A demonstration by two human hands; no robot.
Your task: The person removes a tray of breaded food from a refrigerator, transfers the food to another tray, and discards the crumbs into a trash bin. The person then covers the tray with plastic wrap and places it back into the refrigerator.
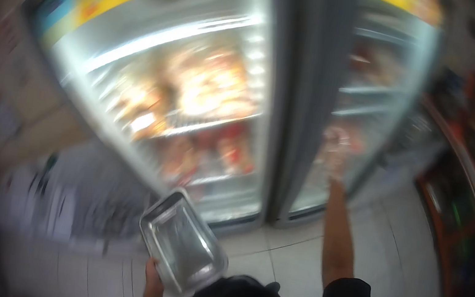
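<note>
A shiny rectangular metal tray (184, 252) is tilted at my left side. My left hand (152, 272) grips its near left edge, with the thumb side showing and most fingers hidden beneath. The inside of the tray looks bare. My right arm stretches forward to the glass-door fridge (297, 204) on the right. My right hand (337, 161) is at that fridge's door, in front of blurred reddish packages on a lower shelf. Its fingers are smeared by motion, so I cannot tell whether they touch or hold anything.
A lit display fridge (265, 171) stands ahead on the left, with pale and reddish packed goods (210, 85) on its shelves. A red-framed cabinet (455, 226) is at the far right. Light floor tiles (289, 256) lie below. Blurred grey and white items (73, 203) are at left.
</note>
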